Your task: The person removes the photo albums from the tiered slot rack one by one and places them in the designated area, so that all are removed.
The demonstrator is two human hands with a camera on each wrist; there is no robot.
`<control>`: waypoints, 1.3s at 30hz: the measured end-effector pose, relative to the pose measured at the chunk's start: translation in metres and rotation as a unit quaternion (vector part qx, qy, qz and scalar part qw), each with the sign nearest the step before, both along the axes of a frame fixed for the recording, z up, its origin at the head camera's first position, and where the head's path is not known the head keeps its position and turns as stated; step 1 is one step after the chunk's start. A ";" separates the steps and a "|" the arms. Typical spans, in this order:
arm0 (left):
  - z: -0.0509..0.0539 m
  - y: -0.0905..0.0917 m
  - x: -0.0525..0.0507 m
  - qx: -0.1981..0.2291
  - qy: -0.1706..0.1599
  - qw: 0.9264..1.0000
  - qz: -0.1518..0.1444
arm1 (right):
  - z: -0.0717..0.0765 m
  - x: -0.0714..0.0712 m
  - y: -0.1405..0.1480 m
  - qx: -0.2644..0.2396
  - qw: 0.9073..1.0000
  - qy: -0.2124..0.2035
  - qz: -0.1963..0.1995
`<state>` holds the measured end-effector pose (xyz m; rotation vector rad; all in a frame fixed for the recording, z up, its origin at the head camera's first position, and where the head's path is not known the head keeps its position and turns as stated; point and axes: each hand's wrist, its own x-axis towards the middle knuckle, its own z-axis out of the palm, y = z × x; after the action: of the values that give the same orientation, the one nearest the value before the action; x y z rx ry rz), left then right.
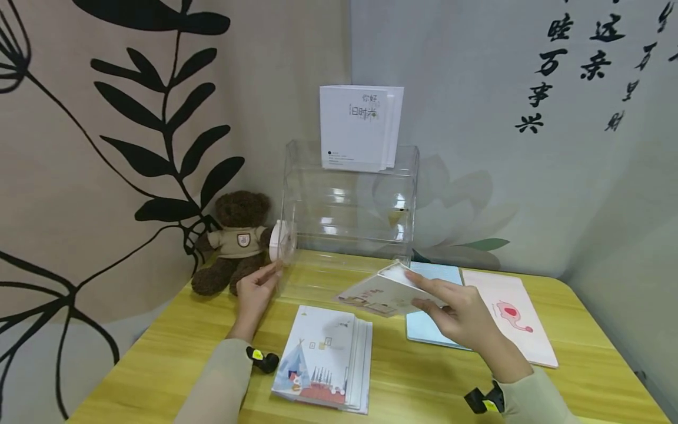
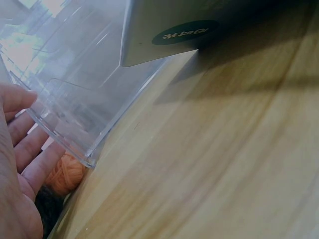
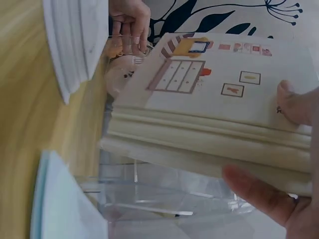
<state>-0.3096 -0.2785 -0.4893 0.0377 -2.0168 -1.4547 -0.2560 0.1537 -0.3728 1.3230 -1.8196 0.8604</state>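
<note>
One brown teddy bear (image 1: 238,241) in a light shirt sits just left of the left fingers. The left hand (image 1: 258,288) holds the near left edge of a clear rack (image 1: 349,206), thumb on one side of the wall and fingers on the other. Just beside those fingers, the left wrist view shows an orange ball of yarn (image 2: 65,172). A white thing (image 1: 278,240), hard to make out, stands just past the fingertips.

Right of the left wrist, between the two hands and nearer the person, a stack of books (image 1: 312,359) lies on the wooden table (image 1: 185,365). Far above the left fingers, more books (image 1: 352,129) stand upright at the top of the rack.

The right hand (image 1: 461,312) grips several books (image 1: 386,291) together, fingers pressed on opposite faces; they are tilted, off the table and in front of the rack. Under the right hand lies a light blue book (image 1: 431,335), and right of its fingers a white book with a pink elephant (image 1: 511,315).
</note>
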 end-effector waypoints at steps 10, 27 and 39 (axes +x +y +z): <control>0.000 0.002 -0.001 0.010 0.021 1.000 -0.008 | 0.001 0.008 0.022 0.026 0.992 -0.111 0.060; 0.002 0.001 0.000 0.029 0.021 0.999 -0.030 | -0.007 0.004 0.041 0.121 0.852 -0.499 0.099; 0.003 0.001 0.001 0.019 -0.013 1.000 -0.018 | -0.050 -0.018 0.041 0.140 0.796 -0.580 0.101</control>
<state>-0.3087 -0.2772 -0.4860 0.0363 -2.0216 -1.5223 -0.2741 0.1949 -0.4229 1.2431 -2.8297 1.8530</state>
